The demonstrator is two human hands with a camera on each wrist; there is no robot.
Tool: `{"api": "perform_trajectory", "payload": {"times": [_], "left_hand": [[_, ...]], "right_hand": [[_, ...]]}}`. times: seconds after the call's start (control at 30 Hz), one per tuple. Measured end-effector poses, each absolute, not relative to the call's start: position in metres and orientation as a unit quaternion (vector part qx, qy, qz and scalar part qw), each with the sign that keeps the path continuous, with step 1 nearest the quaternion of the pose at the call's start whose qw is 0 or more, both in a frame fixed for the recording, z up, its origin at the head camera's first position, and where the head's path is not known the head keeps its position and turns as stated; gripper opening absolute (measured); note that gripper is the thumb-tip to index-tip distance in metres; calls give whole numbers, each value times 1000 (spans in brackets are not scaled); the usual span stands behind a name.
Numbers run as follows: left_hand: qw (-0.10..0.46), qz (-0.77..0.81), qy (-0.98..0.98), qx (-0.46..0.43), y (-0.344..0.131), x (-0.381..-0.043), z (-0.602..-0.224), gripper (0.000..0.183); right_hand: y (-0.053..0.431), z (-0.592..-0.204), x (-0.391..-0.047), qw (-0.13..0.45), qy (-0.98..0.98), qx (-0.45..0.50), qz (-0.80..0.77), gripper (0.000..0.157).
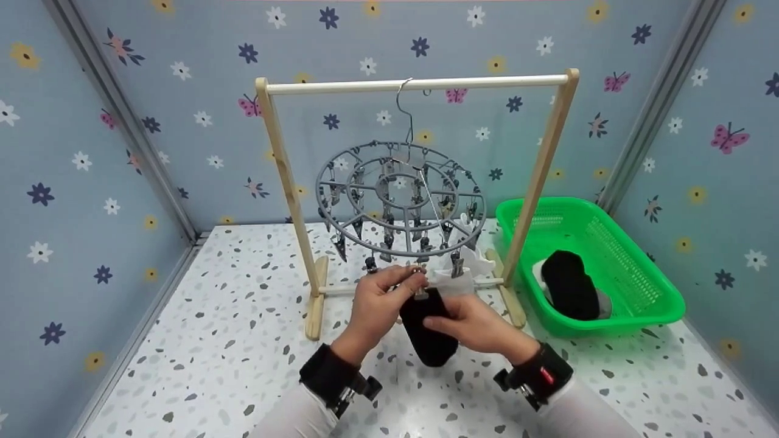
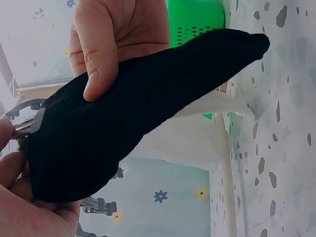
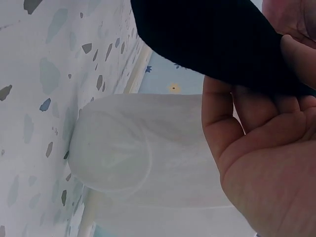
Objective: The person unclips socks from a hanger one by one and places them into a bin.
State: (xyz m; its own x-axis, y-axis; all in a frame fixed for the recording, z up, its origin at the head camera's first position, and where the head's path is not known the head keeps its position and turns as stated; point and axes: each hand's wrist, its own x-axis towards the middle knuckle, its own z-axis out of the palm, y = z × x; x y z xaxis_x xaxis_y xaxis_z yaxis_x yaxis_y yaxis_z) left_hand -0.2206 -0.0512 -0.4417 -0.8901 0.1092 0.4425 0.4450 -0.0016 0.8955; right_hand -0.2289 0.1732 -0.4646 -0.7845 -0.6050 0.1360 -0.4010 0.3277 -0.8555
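A black sock (image 1: pixel 429 340) hangs upright between both hands, below the front rim of a round grey clip hanger (image 1: pixel 398 252). At the sock's upper edge, my left hand (image 1: pixel 380 301) pinches a grey clip (image 2: pixel 34 122), whose jaws lie over the fabric. My right hand (image 1: pixel 481 322) grips the sock's side, with the thumb across its face and the fingers behind. Behind the sock, a white sock (image 3: pixel 148 148) hangs from the hanger's right side. Some of my left fingers are hidden behind the sock in the left wrist view.
A wooden rack (image 1: pixel 529 194) carries the hanger by its hook on a white bar (image 1: pixel 341 87). To the right, a green basket (image 1: pixel 608 328) holds a black sock (image 1: pixel 569 286) over white and grey fabric. Several other clips dangle from the hanger. Patterned walls enclose the speckled table (image 1: pixel 243 340).
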Motion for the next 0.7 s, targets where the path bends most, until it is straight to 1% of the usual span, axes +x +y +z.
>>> {"api": "perform_trajectory", "payload": {"times": [0.37,0.7], "left_hand": [[124,-690,-687,-191,-52,-222,-443,21],[136,-687,-688,-187,-53,-222,-442,19]], "right_hand": [[173,-463,-227,107,816,-302,-482,17],[174,-460,-225,119,821,-297,-473,16]]}}
